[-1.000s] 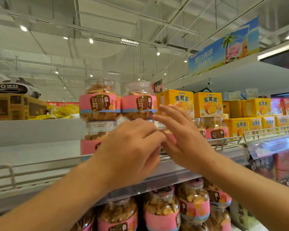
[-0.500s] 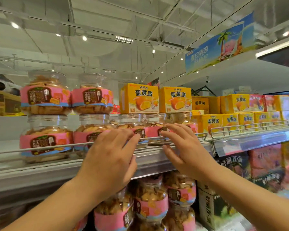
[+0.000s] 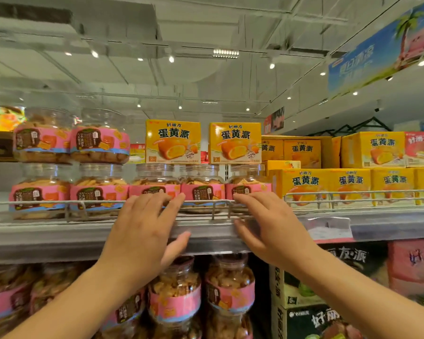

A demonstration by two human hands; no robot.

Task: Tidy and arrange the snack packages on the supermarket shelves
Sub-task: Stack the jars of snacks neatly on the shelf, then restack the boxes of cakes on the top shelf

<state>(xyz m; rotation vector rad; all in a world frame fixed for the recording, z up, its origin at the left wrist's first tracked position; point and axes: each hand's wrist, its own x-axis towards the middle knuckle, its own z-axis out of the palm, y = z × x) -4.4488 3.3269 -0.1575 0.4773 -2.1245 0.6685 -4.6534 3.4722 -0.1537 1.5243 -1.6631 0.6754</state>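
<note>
A: The upper shelf (image 3: 59, 237) spans the whole view behind a wire rail (image 3: 103, 203); at its right end stand stacked yellow cartons (image 3: 350, 184), and a pink carton (image 3: 421, 149) sits on top of them at the far right.

B: And on the left?

A: Clear biscuit jars with pink labels; the two leftmost stand two high, an upper jar (image 3: 99, 139) on a lower jar (image 3: 98, 189); the three right of those form a single row, among them a middle jar (image 3: 202, 187); two yellow pie boxes (image 3: 173, 141) stand upright on their lids.

B: The hands?

A: Both reach up to the rail; the left hand (image 3: 142, 231) has its fingers spread and nearly straight over the wire in front of a jar, thumb against the shelf edge; the right hand (image 3: 271, 228) lies likewise, fingers loose over the rail before the rightmost jar; neither grip clasps anything.

B: Below?

A: More jars (image 3: 174, 292) crowd the lower shelf; dark boxes (image 3: 311, 321) stand at their right.
</note>
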